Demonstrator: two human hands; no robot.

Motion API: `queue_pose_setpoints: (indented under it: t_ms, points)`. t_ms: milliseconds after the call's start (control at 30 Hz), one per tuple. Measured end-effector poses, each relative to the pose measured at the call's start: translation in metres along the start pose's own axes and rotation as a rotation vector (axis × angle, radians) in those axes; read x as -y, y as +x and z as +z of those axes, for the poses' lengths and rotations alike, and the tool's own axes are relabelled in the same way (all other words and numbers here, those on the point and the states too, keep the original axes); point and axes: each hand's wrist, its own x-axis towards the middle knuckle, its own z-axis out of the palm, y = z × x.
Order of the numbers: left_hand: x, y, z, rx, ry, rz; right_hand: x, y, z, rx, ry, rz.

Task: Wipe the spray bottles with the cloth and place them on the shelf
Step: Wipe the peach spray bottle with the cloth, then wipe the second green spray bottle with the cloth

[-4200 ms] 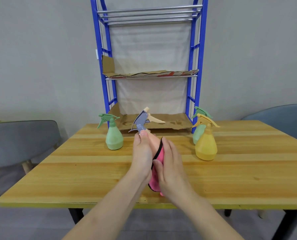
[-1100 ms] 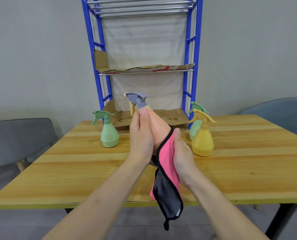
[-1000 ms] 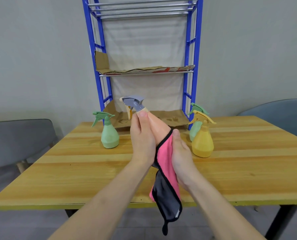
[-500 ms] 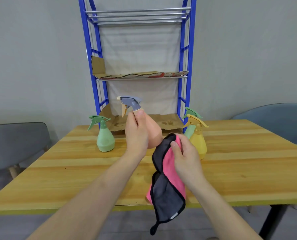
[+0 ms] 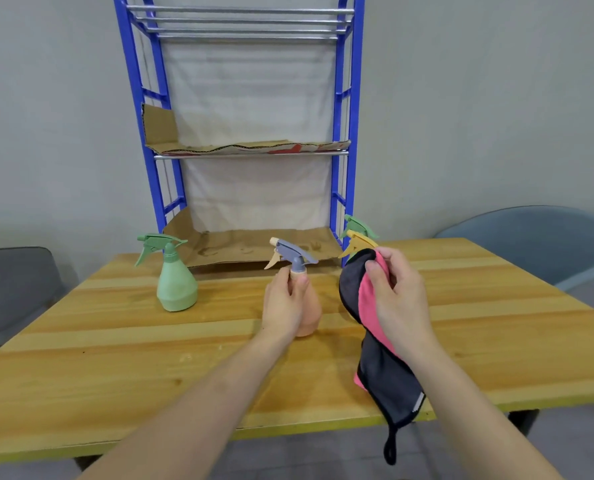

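Observation:
My left hand [image 5: 283,303] grips a peach spray bottle [image 5: 311,311] with a grey-blue trigger head by its neck; the bottle stands upright on the wooden table [image 5: 115,358]. To its right my right hand [image 5: 394,292] holds up a pink and dark grey cloth [image 5: 380,362], which hangs down apart from the bottle. A green spray bottle [image 5: 176,278] stands at the left. Behind the cloth only the heads of a yellow bottle [image 5: 357,242] and another green bottle [image 5: 357,224] show. The blue shelf rack [image 5: 338,133] stands at the table's back, lined with cardboard.
The rack's lowest level [image 5: 254,251] and middle level [image 5: 247,148] carry bare cardboard sheets. Grey chairs stand at the left [image 5: 11,289] and right [image 5: 537,244] of the table. The table's front edge runs just below my forearms.
The peach bottle came down from mid-air and now stands on the table in my left hand. My right hand drew the cloth off it to the right.

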Motion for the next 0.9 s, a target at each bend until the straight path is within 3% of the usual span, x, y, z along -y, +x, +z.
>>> queue_pose_setpoints:
  t_ms: [533,900]
  points:
    - [0.010,0.083,0.070,0.079,0.155,-0.058,-0.045,0.018,0.009,0.026,0.082,0.051]
    - [0.015,0.058,0.029,0.037,0.071,-0.075,-0.037,0.018,0.037,0.051,0.100,0.072]
